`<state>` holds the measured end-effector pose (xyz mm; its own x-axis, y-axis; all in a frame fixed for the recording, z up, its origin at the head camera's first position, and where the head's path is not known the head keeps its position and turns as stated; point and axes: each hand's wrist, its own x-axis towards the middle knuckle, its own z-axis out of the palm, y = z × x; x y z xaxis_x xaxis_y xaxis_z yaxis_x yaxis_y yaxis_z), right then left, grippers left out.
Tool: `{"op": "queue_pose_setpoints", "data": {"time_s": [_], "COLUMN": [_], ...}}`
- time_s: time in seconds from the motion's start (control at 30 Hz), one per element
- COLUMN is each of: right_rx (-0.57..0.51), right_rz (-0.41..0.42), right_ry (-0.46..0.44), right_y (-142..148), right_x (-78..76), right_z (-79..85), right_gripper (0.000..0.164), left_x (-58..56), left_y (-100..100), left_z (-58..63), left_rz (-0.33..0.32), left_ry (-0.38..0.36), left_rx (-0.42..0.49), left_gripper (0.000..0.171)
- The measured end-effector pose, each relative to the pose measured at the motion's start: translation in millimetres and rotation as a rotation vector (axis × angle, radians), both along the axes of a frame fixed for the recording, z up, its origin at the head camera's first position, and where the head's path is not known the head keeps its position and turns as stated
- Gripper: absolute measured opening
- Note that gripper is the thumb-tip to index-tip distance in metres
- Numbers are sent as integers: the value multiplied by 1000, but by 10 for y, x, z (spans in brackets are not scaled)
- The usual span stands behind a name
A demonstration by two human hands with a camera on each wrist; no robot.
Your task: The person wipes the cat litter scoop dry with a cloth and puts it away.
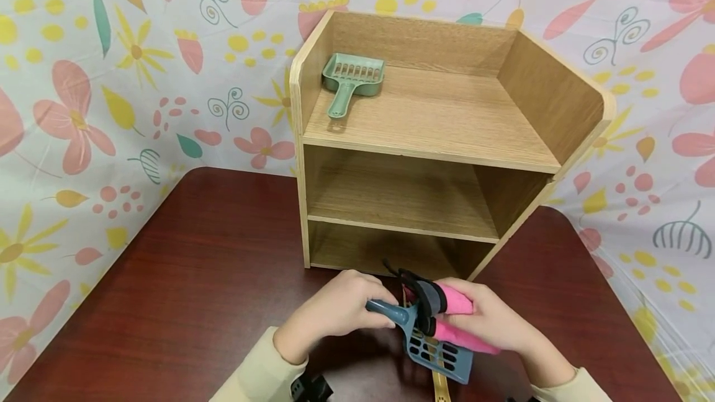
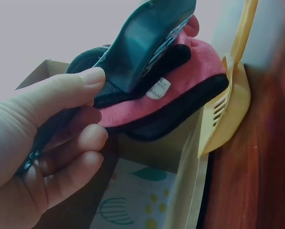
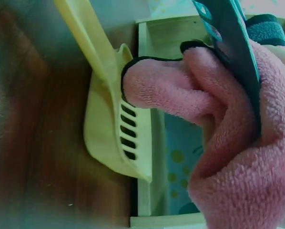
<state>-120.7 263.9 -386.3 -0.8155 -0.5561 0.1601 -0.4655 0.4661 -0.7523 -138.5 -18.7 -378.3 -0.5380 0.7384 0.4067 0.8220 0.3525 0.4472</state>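
In the head view my left hand (image 1: 346,306) pinches the handle of a blue slotted litter scoop (image 1: 441,355) between thumb and fingers. My right hand (image 1: 491,315) grips a pink fleece item (image 1: 460,335) with black trim and dark straps, its exact kind unclear. This fleece lies against the scoop, and a small white label (image 2: 158,88) shows on it in the left wrist view. Below them a yellow slotted scoop (image 3: 104,124) rests by the shelf's edge in the right wrist view; only a strip of it shows in the head view. Most of my right hand is hidden in the right wrist view.
A wooden shelf unit (image 1: 402,151) with several levels stands on the dark red table (image 1: 223,253). On its top level, at the left, lies a green litter scoop with a tray (image 1: 352,82). Flower-patterned cloth (image 1: 167,48) hangs behind and beside the table.
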Motion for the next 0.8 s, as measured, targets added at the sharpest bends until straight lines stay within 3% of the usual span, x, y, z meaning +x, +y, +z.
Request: {"op": "queue_pose_setpoints", "data": {"time_s": [0.13,0.27,0.4,0.5,0.57,0.8], "right_rx": [-46,-115,-284,-455,-527,-594], "right_rz": [-88,-275,-516,-645,-690,-736], "right_ry": [52,8,-220,-397,-469,-559], "right_y": [49,54,-24,-104,-143,-210], "right_x": [33,103,178,207,221,285], "right_z": [-47,-93,-142,-175,-186,-171], "right_gripper": [39,33,25,19,16,8], "left_x": [-15,-31,-28,-17,-15,-23], "left_y": [-37,-56,-25,14,34,36], "left_z": [25,28,5,-14,-29,-57], "left_rz": [17,45,75,105,124,181], "left_ry": [10,45,98,125,129,116], "left_rx": [28,59,92,108,111,120], "left_gripper": [20,20,19,17,16,19]}}
